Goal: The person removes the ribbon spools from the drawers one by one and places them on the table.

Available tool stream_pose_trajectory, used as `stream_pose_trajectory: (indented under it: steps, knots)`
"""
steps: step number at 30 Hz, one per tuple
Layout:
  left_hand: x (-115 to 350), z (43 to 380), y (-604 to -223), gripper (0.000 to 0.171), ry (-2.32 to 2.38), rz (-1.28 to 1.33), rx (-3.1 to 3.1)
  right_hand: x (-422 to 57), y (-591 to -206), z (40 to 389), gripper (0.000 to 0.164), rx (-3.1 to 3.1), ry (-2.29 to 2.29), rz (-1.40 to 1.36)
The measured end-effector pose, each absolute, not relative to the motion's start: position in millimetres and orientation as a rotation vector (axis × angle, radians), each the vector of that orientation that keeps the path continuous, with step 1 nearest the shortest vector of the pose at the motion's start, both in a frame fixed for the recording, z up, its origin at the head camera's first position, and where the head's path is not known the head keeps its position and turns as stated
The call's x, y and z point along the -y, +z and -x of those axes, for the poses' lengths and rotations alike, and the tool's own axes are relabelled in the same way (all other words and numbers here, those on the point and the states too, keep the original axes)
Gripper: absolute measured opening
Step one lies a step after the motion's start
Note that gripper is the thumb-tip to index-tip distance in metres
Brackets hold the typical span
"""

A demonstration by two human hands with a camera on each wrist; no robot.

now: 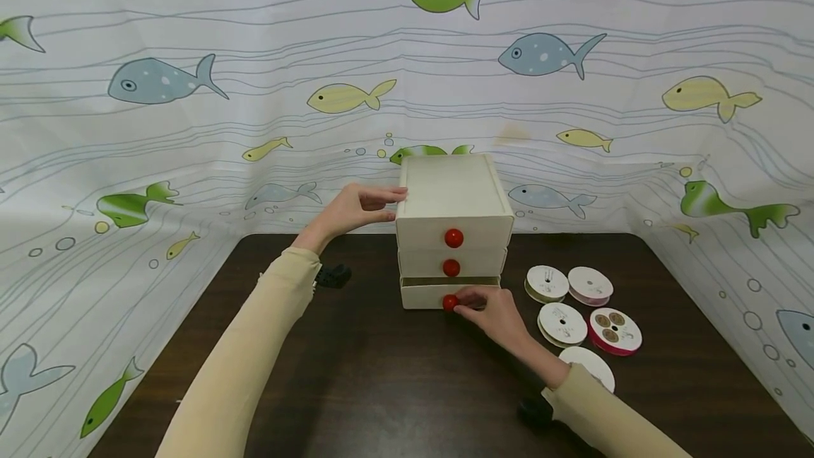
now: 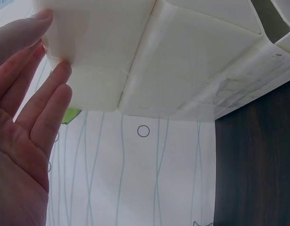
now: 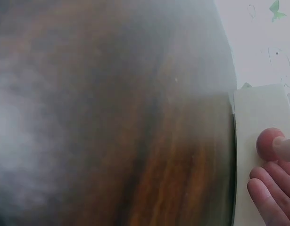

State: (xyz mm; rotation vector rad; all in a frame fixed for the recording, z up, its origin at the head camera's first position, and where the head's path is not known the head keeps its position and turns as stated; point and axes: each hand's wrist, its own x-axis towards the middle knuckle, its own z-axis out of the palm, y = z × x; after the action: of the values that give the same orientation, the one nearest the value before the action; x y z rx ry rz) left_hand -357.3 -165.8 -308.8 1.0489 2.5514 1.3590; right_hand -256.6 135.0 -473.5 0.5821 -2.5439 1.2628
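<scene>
A white three-drawer box (image 1: 454, 186) with a round red knob on each drawer stands at the back of the table. Its bottom drawer (image 1: 420, 296) is pulled out a little, showing a dark gap above its front. My right hand (image 1: 492, 313) pinches the red knob (image 3: 269, 144) of that drawer between thumb and fingers. At the box's upper left side is my left hand (image 1: 356, 210), fingers extended, with fingertips right at the side wall (image 2: 95, 52). The top drawer (image 1: 420, 233) and the middle drawer (image 1: 420, 263) are closed.
To the right of the box lie several ribbon spools (image 1: 562, 324), one with a pink edge (image 1: 615, 331). The dark wooden table (image 1: 381, 380) reaches back to a fish-patterned cloth (image 1: 286, 34) that rises behind and at both sides.
</scene>
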Motion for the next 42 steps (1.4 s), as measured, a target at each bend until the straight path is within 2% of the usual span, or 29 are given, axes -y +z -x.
stream_pose_trajectory:
  steps: [19,42]
  knots:
    - [164.9,355.8,-308.8,0.041,1.401,-1.036,-2.525,-134.7,-475.4,273.3,0.012,2.531,1.171,-0.543]
    - [165.3,354.3,-310.1,0.040,1.415,-1.046,-2.520,-130.4,-472.0,272.2,0.011,2.543,1.254,-0.486]
